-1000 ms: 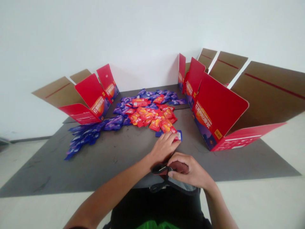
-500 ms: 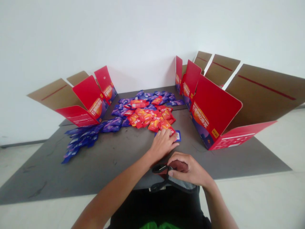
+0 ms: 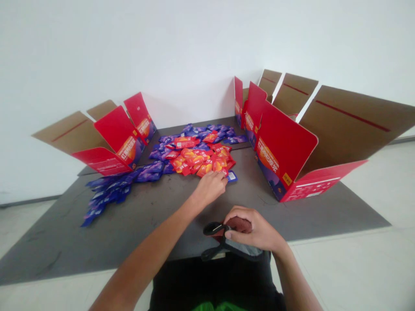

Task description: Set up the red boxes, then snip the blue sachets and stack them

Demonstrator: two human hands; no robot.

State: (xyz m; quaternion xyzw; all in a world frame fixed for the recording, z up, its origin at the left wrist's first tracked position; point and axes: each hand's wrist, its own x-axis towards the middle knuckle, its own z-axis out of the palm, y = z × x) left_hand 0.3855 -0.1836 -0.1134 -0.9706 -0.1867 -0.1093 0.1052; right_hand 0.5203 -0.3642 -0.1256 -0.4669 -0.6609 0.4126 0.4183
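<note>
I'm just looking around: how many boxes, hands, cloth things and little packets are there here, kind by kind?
Open boxes, left side: 2
Open boxes, right side: 3
Hands, left and right: 2
Cloth item: 1
Total: 8, without the red packets and blue packets, which overlap too much to count.

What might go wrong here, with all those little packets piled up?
The red packets lie loose and overlapping, so the left hand might nudge some out of place. A blue packet lies right by that hand and might get dragged along. The right hand holds a black-trimmed fabric item near the edge of the table; if dropped, it might fall.
</note>
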